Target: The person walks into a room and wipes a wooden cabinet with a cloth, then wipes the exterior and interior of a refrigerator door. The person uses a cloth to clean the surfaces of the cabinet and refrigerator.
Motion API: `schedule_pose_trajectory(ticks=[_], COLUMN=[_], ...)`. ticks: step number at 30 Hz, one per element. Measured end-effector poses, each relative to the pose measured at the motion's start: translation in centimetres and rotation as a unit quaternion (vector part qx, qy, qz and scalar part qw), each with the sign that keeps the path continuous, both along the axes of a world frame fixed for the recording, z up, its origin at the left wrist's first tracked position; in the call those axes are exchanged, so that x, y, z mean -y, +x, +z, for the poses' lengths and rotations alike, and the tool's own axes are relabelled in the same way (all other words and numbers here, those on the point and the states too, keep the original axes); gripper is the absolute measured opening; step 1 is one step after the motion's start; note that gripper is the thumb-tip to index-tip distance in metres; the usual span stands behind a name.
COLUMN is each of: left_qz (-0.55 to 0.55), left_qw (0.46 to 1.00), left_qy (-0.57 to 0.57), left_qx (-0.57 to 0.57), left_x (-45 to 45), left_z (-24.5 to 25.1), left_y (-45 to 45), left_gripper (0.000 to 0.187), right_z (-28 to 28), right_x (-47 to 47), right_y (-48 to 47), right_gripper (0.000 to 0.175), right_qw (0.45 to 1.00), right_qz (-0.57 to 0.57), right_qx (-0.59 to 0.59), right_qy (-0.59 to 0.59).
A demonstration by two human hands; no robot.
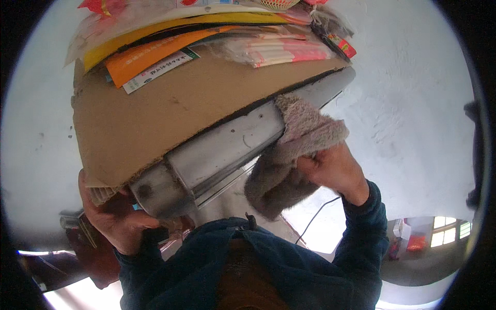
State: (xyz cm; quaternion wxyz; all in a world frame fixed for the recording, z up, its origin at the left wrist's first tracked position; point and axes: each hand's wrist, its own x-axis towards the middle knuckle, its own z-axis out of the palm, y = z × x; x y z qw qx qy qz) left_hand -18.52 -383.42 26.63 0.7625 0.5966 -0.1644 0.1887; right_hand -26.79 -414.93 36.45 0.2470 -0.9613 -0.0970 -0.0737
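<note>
My right hand [329, 166] grips a thick, fuzzy brown-grey cloth [310, 133]. The cloth's upper end lies against a grey, metallic-looking housing [228, 143], while a dark fold hangs below my fingers. Small spots and a curved mark show on the housing's front face. A brown corrugated cardboard sheet [174, 112] covers its top. At the near left corner, my left hand [116, 221] holds the cardboard's bent edge, thumb beneath the housing's rounded end. Some of the left fingers are hidden behind the corner.
On the cardboard lie an orange envelope [155, 56], a printed paper strip [162, 71], a yellow folder [116, 50] and plastic-wrapped pink-and-white packets [286, 50]. A pale wall [410, 116] stands beyond. A dark cable [317, 217] runs below my right arm. Dark red furniture [93, 252] stands lower left.
</note>
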Motion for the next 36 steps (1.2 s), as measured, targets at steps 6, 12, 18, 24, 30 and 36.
schedule_pose_trajectory(ticks=[6, 12, 18, 24, 30, 36], left_qz=[-0.004, 0.033, 0.069, 0.093, 0.172, 0.192], left_qw=[1.000, 0.999, 0.997, 0.992, 0.974, 0.969], left_qy=[-0.015, -0.011, 0.010, 0.089, 0.144, 0.156], left_qx=[-0.005, 0.021, -0.025, 0.015, -0.045, -0.007], left_x=[0.0, -0.2, -0.4, -0.4, 0.2, 1.1], left_z=[-0.1, -0.7, -1.2, -1.2, -0.7, 0.0], left_y=[-0.1, 0.0, 0.0, 0.0, -0.4, -1.1], left_gripper=[0.122, 0.125, 0.133, 0.118, 0.096, 0.088], right_z=[-0.4, -0.3, -1.8, -1.3, -2.9, -0.4], right_x=[0.2, 2.2, 10.1, 16.6, 6.4, 8.3], right_y=[0.2, -0.2, 0.9, 2.6, -0.1, 1.8], right_gripper=[0.029, 0.030, 0.035, 0.035, 0.037, 0.040], right_qw=[0.990, 0.998, 0.987, 0.976, 0.986, 0.990], right_qz=[0.069, -0.030, -0.118, -0.195, 0.107, -0.122], right_qx=[0.089, -0.001, 0.094, 0.098, 0.083, 0.042], right_qy=[-0.079, -0.047, -0.056, -0.029, -0.092, 0.052])
